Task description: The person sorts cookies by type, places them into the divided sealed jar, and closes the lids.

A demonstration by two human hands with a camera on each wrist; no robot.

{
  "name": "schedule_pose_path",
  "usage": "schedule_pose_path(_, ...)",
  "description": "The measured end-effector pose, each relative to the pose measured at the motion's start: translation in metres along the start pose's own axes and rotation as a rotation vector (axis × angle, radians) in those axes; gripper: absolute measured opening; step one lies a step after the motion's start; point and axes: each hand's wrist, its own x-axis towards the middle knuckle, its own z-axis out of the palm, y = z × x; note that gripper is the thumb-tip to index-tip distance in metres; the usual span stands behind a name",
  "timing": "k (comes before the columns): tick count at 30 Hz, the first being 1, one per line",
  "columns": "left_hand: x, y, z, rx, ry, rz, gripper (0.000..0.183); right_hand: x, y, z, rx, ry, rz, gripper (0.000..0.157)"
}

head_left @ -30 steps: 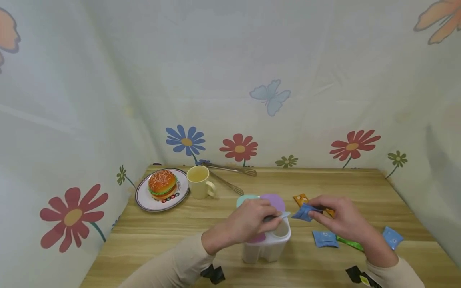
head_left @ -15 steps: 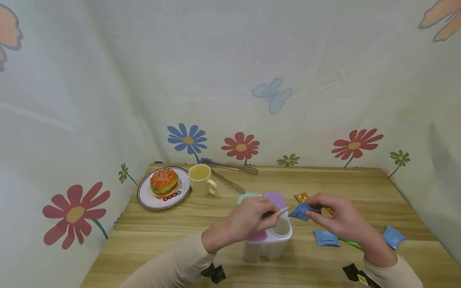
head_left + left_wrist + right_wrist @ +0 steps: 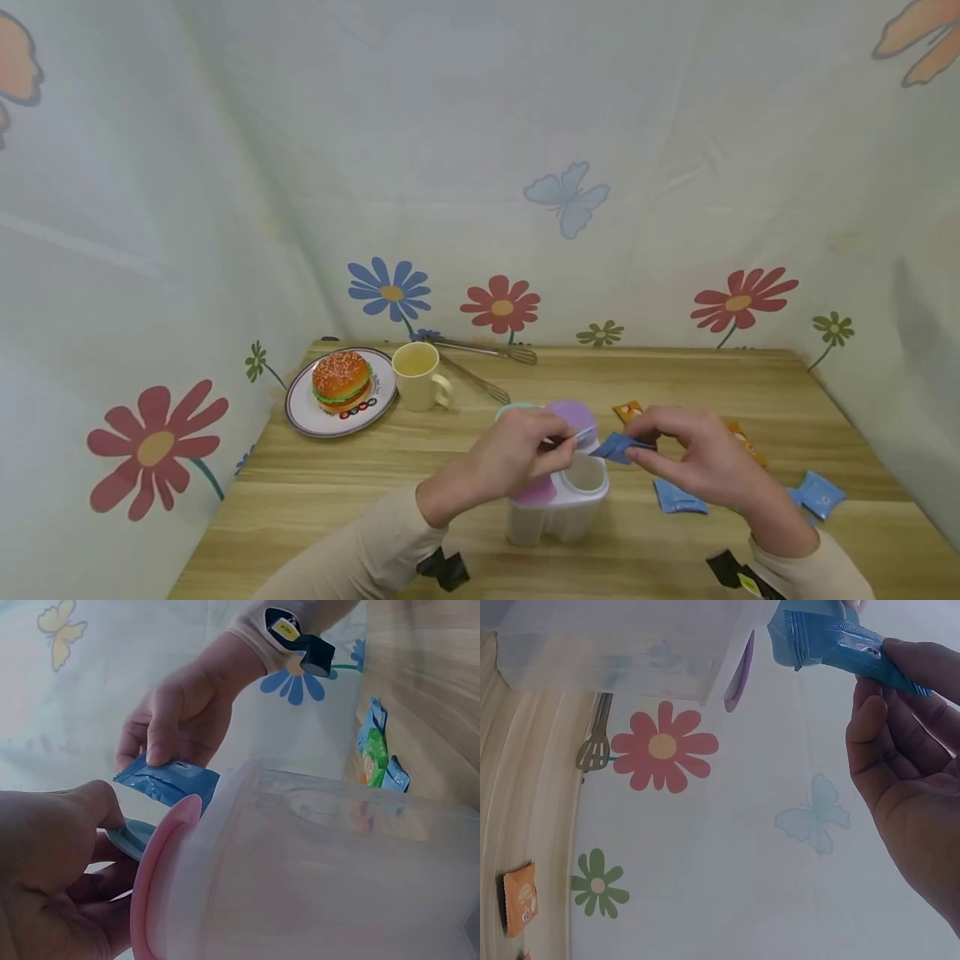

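Note:
A white container (image 3: 558,523) with round compartments stands in front of me; purple (image 3: 572,419) and pink (image 3: 534,492) lids cover two of them, and a green lid (image 3: 513,410) is partly hidden. Its front right compartment (image 3: 585,473) is uncovered. With thumb and fingers my left hand (image 3: 502,454) pinches a light blue lid (image 3: 131,838) beside that opening. My right hand (image 3: 705,458) pinches a small blue packet (image 3: 615,448) by one end. In the left wrist view the packet's free end is close to the container's rim; whether they touch I cannot tell.
Two blue packets (image 3: 678,497) and orange packets (image 3: 750,446) lie at right; a green packet (image 3: 375,757) shows in the left wrist view. Back left are a plate (image 3: 300,412) with a hamburger (image 3: 342,382), a yellow mug (image 3: 416,387) and long-handled utensils (image 3: 487,350).
My right hand has moved a little left with the blue packet, bringing it nearer the uncovered compartment. My left hand has shifted slightly left, still pinching the light blue lid.

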Motion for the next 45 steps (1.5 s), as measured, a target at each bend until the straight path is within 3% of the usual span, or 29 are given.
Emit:
schedule_pose_path(14, 0.000, -0.002, -0.002, -0.025, -0.034, -0.055, 0.008, 0.006, -0.002, 0.007, 0.049, 0.002, -0.040, 0.033)
schedule_pose_path(45, -0.004, -0.004, -0.002, -0.111, -0.049, -0.117, 0.007, 0.008, -0.001, 0.023, 0.049, -0.016, 0.013, 0.030)
